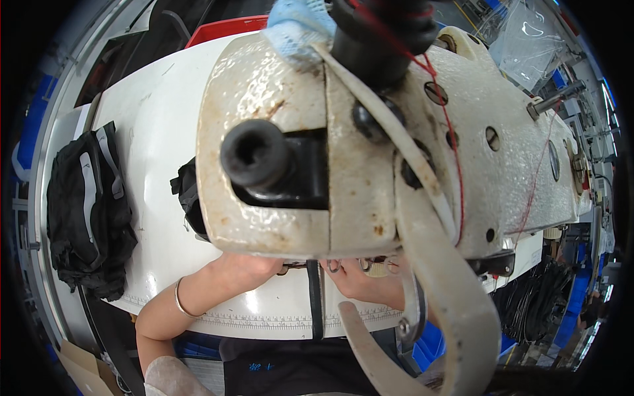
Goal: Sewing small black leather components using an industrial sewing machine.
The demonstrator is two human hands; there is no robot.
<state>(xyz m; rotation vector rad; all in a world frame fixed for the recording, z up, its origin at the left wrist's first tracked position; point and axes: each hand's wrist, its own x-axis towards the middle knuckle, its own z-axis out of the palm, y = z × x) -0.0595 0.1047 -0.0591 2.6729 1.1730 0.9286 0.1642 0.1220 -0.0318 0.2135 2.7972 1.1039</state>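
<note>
A large cream sewing machine head point(370, 224) fills the middle of the view and covers most of the work beneath it. My left hand point(254, 269) reaches under its lower edge from the left, a bangle on the wrist; its fingers are hidden. From the other side my right hand point(360, 285) comes in under the machine, its fingertips also out of sight. Between the two hands a black zipper tape point(316, 300) runs down over the table's front edge. Whether either hand grips it is hidden. Dark fabric point(188, 198) shows at the machine's left side.
The white table point(158, 284) has a ruler strip along its front edge. A folded black garment point(92, 211) lies at the left. Red thread point(456, 171) runs down the machine. A curved cream lever point(462, 297) juts toward me. Black strips point(535, 297) hang at the right.
</note>
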